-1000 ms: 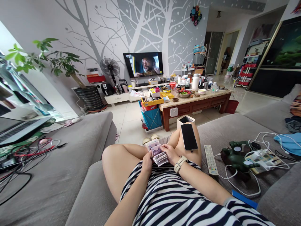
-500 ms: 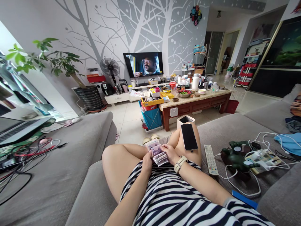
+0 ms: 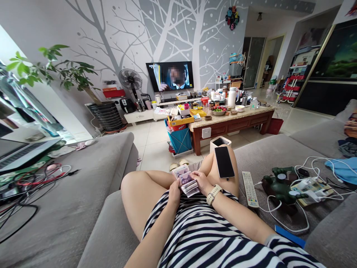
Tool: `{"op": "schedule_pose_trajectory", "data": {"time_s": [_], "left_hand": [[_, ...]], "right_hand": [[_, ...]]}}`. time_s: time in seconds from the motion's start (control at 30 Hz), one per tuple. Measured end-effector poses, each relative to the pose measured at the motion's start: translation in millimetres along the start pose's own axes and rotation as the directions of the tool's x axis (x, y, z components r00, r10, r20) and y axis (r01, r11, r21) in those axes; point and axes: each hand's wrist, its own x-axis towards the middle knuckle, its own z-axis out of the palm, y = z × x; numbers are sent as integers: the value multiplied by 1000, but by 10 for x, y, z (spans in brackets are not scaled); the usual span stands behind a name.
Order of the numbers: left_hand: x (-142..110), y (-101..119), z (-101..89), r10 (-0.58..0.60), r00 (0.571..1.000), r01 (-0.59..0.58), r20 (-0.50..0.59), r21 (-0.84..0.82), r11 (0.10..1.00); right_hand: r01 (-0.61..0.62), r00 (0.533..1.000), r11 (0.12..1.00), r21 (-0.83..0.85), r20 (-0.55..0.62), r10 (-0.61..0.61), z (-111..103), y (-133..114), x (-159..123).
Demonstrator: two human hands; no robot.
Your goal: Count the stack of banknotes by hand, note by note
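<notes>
A stack of purple banknotes (image 3: 186,180) is held over my lap, its notes partly fanned and folded so that several edges show. My left hand (image 3: 174,191) grips the stack along its left side, fingers closed. On the right side my right hand (image 3: 202,181) pinches the notes between thumb and fingers; a pale watch (image 3: 214,194) is on that wrist. A phone (image 3: 224,162) with a dark screen lies on my right thigh, just beyond my right hand. The fingers under the notes are hidden.
Right of my leg on the sofa lie a remote control (image 3: 250,190), a dark green figure (image 3: 284,186) and a power strip (image 3: 312,191) with white cables. Ahead stands a cluttered coffee table (image 3: 231,121) beside a blue bin (image 3: 180,140). Tangled cables (image 3: 33,197) lie at left.
My hands and the banknotes look nearly the same as before. Only the picture on the television has changed.
</notes>
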Motion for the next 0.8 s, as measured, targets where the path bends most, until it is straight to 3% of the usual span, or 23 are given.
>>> {"op": "schedule_pose_trajectory", "data": {"time_s": [0.8], "left_hand": [[76,-144,-20,-22,1000,23,17,-59,998]], "right_hand": [[17,999,998,-66,33,-15,5,-28,-30]]}}
